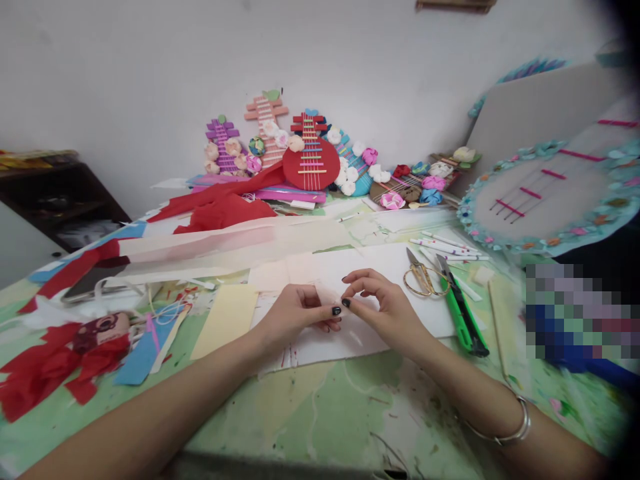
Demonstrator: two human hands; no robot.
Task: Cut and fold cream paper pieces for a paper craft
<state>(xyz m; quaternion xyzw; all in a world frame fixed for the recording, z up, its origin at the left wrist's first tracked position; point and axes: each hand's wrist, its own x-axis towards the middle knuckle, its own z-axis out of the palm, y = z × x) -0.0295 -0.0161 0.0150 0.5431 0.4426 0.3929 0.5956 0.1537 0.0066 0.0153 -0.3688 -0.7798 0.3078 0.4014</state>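
Observation:
My left hand (300, 313) is closed in a pinch on a small pale, thin piece of paper (327, 293). My right hand (385, 308) meets it from the other side, thumb and forefinger pinched together at the edge of the same piece. Both hands are over a white board (345, 347). Gold-handled scissors (423, 280) lie just beyond my right hand, and a green utility knife (463, 313) rests to the right of them. Beside my left wrist is a cream sheet of paper (225, 317).
Paper-decorated lutes, among them a red lute (311, 163), lean against the back wall. Striped sticks (445, 247) lie behind the scissors. Red crepe paper (35, 373) and a blue strip (143, 357) sit at left. A large flower-edged lute (560, 193) stands at right.

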